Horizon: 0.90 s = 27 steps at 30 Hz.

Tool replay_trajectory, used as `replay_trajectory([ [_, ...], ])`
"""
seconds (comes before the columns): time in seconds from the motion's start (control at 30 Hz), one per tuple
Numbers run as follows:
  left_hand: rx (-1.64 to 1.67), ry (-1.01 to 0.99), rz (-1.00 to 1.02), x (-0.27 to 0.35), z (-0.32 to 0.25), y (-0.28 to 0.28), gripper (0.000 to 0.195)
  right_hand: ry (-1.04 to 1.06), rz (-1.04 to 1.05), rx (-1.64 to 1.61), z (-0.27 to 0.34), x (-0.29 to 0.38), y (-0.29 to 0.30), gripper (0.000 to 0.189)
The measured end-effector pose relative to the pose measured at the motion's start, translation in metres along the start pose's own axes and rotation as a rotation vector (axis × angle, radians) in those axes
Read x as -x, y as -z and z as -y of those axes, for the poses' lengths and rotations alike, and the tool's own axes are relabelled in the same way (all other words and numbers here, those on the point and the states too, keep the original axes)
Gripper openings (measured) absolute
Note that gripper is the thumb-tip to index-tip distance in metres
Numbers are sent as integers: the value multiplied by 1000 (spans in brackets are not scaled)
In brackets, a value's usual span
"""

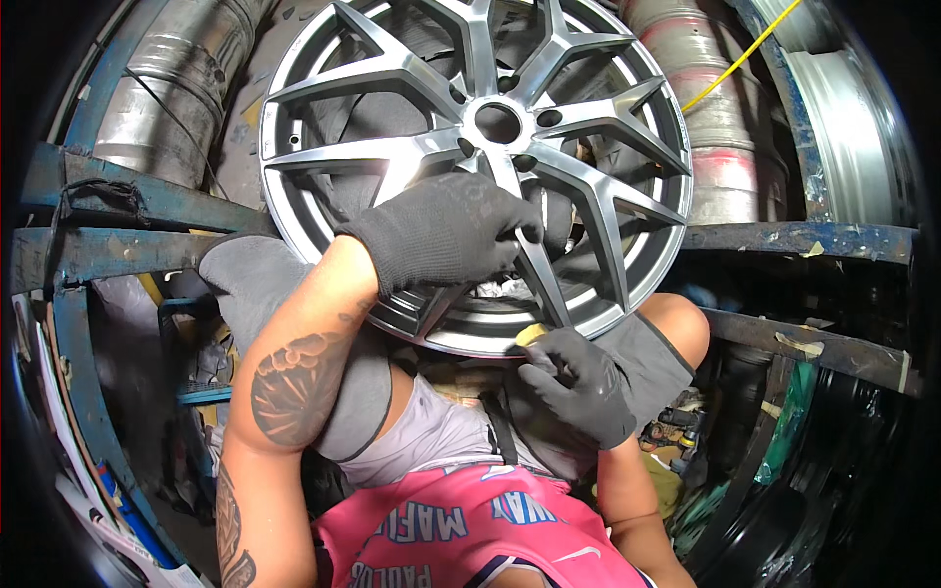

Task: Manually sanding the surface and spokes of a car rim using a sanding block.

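A silver and dark grey multi-spoke alloy wheel [599,202] lies face up over my lap, its near rim close to my thighs. My left hand [448,231], in a black knit glove, reaches across the spokes. Its fingers curl around a lower spoke [542,275] just below the hub; the palm side is hidden. My right hand [581,386], in a black coated glove, is by the near rim. Between its thumb and fingers is a small yellow piece [531,335], perhaps a pad or folded abrasive; most of it is covered.
Bare metal wheel barrels [162,95] stand at the upper left, with red-marked barrels [724,176] at the upper right. Blue metal frame bars [801,241] run on both sides. A yellow cord [742,55] stretches near the wheel's right edge. A power tool [680,430] lies low at the right.
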<state>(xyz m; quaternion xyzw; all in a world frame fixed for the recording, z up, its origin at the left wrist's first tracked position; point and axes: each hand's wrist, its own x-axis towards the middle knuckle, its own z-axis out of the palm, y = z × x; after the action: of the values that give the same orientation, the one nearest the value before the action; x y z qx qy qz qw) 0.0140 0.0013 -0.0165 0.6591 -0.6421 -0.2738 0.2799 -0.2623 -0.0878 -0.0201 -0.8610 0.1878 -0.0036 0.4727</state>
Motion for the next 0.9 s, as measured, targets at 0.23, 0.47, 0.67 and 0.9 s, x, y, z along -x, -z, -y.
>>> replay_trajectory([
  [0.23, -21, 51, -21, 2, -2, -1, 31, 340, 343, 561, 12, -31, 15, 42],
  [0.47, -53, 48, -26, -2, 1, -4, 33, 535, 376, 438, -4, -66, 6, 46],
  [0.67, -94, 61, -65, 4, -2, -1, 33, 451, 388, 488, 4, -58, 10, 43],
  [0.9, -114, 116, -1, 3, -1, -2, 31, 308, 401, 607, 14, -38, 24, 44],
])
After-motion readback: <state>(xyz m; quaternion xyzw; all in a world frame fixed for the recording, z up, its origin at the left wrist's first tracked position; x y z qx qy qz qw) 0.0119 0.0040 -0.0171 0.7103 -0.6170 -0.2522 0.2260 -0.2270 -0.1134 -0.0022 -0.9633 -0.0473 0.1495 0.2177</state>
